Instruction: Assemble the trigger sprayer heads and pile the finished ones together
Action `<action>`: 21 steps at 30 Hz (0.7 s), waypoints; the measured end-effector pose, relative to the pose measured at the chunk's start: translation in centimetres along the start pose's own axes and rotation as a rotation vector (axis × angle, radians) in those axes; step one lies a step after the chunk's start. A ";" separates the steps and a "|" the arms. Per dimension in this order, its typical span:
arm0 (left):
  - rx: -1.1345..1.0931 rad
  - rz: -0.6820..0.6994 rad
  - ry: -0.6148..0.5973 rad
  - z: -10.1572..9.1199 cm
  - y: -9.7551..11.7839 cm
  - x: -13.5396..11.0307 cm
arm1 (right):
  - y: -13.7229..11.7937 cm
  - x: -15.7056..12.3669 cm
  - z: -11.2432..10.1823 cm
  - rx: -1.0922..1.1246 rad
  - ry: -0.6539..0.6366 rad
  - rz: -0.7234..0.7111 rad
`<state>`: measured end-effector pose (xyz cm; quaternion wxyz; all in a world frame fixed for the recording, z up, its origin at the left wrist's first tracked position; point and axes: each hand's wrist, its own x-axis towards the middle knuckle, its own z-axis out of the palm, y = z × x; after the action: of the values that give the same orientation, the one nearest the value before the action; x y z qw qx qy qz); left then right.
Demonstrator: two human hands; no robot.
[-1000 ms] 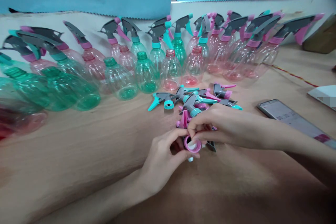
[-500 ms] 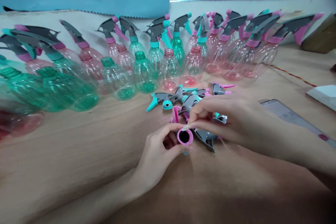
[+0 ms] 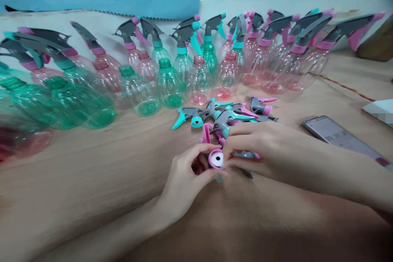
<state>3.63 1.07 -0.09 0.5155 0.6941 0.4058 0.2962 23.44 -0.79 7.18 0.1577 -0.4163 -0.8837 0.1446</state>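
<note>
Your left hand [image 3: 186, 178] pinches the cap [image 3: 211, 158] — right hand [image 3: 260, 147], grip closed, holds the disc [image 3: 220, 161] in it (heads [image 3: 225, 116] piled just behind).

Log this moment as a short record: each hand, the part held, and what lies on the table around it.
left hand: pinches the pink collar of a spray head, opening towards the camera
right hand: grips that head, fingertips beside the white disc in the collar
loose heads: piled just behind the hands
bottles: green and pink; open ones in front, capped ones behind
phone: lying flat, right of the hands
surface: brown table
</note>
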 end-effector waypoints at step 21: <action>-0.014 0.002 -0.029 0.0 0.2 0.0 | 0.1 -0.2 0.5 -0.074 -0.071 0.084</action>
<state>3.72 1.07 0.07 0.5260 0.6952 0.3953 0.2895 23.49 -0.95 6.67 0.1046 -0.4530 -0.8753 0.1329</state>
